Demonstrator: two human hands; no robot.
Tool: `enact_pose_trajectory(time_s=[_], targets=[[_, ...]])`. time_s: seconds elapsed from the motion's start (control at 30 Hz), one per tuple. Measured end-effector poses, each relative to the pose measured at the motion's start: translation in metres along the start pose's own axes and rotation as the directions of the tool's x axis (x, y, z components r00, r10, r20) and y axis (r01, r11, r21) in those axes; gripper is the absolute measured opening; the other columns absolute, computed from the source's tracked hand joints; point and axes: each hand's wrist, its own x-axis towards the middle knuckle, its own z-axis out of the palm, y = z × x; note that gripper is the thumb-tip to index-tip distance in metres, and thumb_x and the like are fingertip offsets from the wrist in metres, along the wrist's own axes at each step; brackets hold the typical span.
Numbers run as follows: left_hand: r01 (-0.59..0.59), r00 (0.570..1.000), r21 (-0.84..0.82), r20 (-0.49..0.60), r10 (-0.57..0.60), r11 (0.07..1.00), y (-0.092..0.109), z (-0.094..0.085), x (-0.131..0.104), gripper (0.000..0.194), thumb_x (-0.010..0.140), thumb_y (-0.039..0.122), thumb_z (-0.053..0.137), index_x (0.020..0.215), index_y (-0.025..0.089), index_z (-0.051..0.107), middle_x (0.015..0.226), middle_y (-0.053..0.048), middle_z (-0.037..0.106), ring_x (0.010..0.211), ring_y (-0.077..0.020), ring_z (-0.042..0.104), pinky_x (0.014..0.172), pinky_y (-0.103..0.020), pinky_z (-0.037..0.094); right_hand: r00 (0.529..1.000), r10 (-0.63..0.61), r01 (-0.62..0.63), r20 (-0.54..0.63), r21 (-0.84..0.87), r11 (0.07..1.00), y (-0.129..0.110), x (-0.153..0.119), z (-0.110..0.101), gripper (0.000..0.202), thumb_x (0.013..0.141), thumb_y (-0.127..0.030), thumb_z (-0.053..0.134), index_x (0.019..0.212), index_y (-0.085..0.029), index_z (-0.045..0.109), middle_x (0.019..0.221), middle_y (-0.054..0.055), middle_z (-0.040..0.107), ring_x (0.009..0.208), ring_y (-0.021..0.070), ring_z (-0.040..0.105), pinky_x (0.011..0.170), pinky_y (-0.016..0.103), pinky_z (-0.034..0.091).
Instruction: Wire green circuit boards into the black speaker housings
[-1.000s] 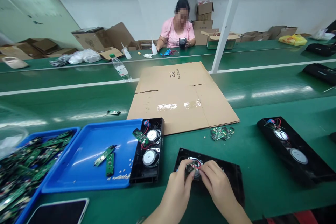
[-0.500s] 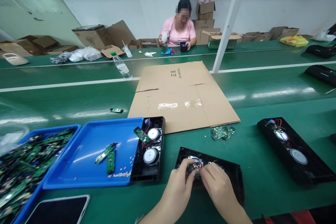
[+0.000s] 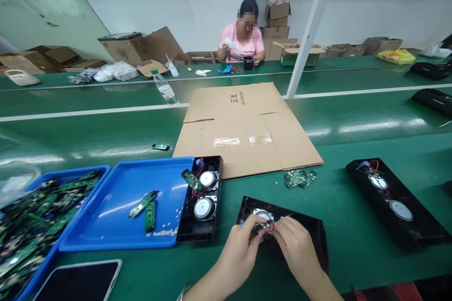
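My left hand (image 3: 243, 240) pinches a small circuit board (image 3: 257, 230) above a black speaker housing (image 3: 314, 233). Close beside it, my right hand (image 3: 291, 240) has its fingers closed on the red and black wires (image 3: 270, 226) at the board's edge. The housing lies slantwise on the bench, and a round silver speaker (image 3: 263, 215) shows behind my fingers. My hands cover the middle of the housing and most of the board. To the left, another speaker housing (image 3: 183, 230) rests on the edge of a blue tray, with two speakers and a wired board in it.
The blue tray (image 3: 123, 183) holds two boards and small white bits. Left of it, a bin (image 3: 102, 171) is heaped with circuit boards. A phone (image 3: 79, 282), flat cardboard (image 3: 243, 127), loose boards (image 3: 300, 178) and a third housing (image 3: 420, 225) surround my hands. A person (image 3: 243, 40) sits opposite.
The board and wires between my fingers have turned slightly, and the wire loop sits nearer my right fingertips. Across the bench, the person's hand with a white object has risen.
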Motion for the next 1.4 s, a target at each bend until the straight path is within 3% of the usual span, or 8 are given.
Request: enact_pose_trajectory(time_s=[0.2, 0.3, 0.43, 0.6, 0.77, 0.9, 1.1, 1.4], targets=[[0.155, 0.986, -0.043, -0.058, -0.157, 0.987, -0.011, 0.009, 0.001, 0.026, 0.096, 0.032, 0.051, 0.115, 0.022, 0.065, 0.084, -0.004, 0.078, 0.071, -0.0205, 0.076, 0.069, -0.029, 0.062, 0.992, 0.075, -0.074, 0.100, -0.009, 0.997, 0.009, 0.004, -0.026, 0.038, 0.113, -0.037, 0.036, 0.092, -0.017, 0.061, 0.078, 0.001, 0.062, 0.061, 0.0095, 0.059, 0.056, 0.020, 0.045], [0.224, 0.968, -0.108, -0.091, -0.234, 0.969, -0.011, 0.009, 0.001, 0.032, 0.095, 0.036, 0.052, 0.121, 0.021, 0.062, 0.085, -0.005, 0.077, 0.080, -0.0231, 0.078, 0.073, -0.032, 0.064, 0.976, -0.029, 0.056, 0.216, -0.121, 0.991, 0.015, 0.001, -0.034, 0.048, 0.113, -0.025, 0.025, 0.086, -0.021, 0.065, 0.077, 0.001, 0.059, 0.052, 0.0088, 0.052, 0.046, 0.022, 0.034], [0.204, 0.970, -0.135, -0.108, -0.219, 0.970, -0.011, 0.007, 0.003, 0.030, 0.094, 0.038, 0.056, 0.118, 0.023, 0.063, 0.085, -0.004, 0.077, 0.083, -0.0227, 0.078, 0.076, -0.032, 0.064, 0.966, -0.124, 0.162, 0.228, -0.158, 0.974, 0.021, -0.007, -0.029, 0.048, 0.105, -0.013, 0.033, 0.071, -0.022, 0.065, 0.078, 0.004, 0.062, 0.061, 0.0139, 0.056, 0.048, 0.025, 0.031], [0.214, 0.961, -0.171, -0.139, -0.238, 0.962, -0.013, 0.005, 0.007, 0.033, 0.092, 0.041, 0.059, 0.119, 0.022, 0.063, 0.081, -0.004, 0.076, 0.075, -0.0231, 0.077, 0.072, -0.033, 0.064, 0.973, 0.038, -0.041, 0.228, 0.009, 0.999, 0.021, -0.004, -0.029, 0.036, 0.104, -0.012, 0.038, 0.089, -0.019, 0.070, 0.096, 0.004, 0.069, 0.068, 0.0104, 0.064, 0.057, 0.017, 0.048], [0.214, 0.958, -0.188, -0.151, -0.244, 0.959, -0.014, 0.005, 0.009, 0.034, 0.091, 0.040, 0.062, 0.118, 0.020, 0.063, 0.084, -0.006, 0.077, 0.076, -0.0236, 0.077, 0.071, -0.033, 0.065, 0.942, 0.299, -0.332, 0.150, 0.328, 0.884, 0.009, -0.001, -0.022, 0.028, 0.104, -0.029, 0.056, 0.082, -0.018, 0.069, 0.078, 0.001, 0.068, 0.066, 0.0119, 0.066, 0.058, 0.018, 0.053], [0.228, 0.958, -0.172, -0.137, -0.253, 0.958, -0.015, 0.004, 0.008, 0.035, 0.090, 0.040, 0.062, 0.119, 0.020, 0.064, 0.090, -0.007, 0.078, 0.077, -0.0230, 0.077, 0.074, -0.035, 0.065, 0.967, 0.241, -0.253, 0.077, 0.359, 0.898, 0.002, -0.001, -0.012, 0.029, 0.105, -0.033, 0.057, 0.084, -0.020, 0.072, 0.075, 0.001, 0.068, 0.068, 0.0128, 0.063, 0.060, 0.019, 0.053], [0.216, 0.970, -0.161, -0.078, -0.231, 0.963, -0.016, 0.004, 0.007, 0.032, 0.091, 0.037, 0.058, 0.119, 0.022, 0.065, 0.092, -0.007, 0.079, 0.080, -0.0227, 0.077, 0.078, -0.036, 0.065, 0.978, 0.181, -0.199, 0.101, 0.205, 0.958, -0.002, -0.001, -0.007, 0.025, 0.107, -0.020, 0.046, 0.096, -0.018, 0.069, 0.083, 0.004, 0.064, 0.075, 0.0146, 0.061, 0.065, 0.023, 0.053], [0.250, 0.966, -0.052, -0.060, -0.253, 0.967, -0.008, 0.001, 0.006, 0.032, 0.091, 0.029, 0.054, 0.121, 0.022, 0.066, 0.095, -0.008, 0.079, 0.085, -0.0245, 0.077, 0.080, -0.035, 0.062, 0.990, 0.095, -0.101, 0.108, 0.057, 0.993, 0.000, 0.003, -0.003, 0.033, 0.108, -0.019, 0.043, 0.079, -0.017, 0.060, 0.075, 0.002, 0.056, 0.071, 0.0139, 0.054, 0.061, 0.022, 0.044]])
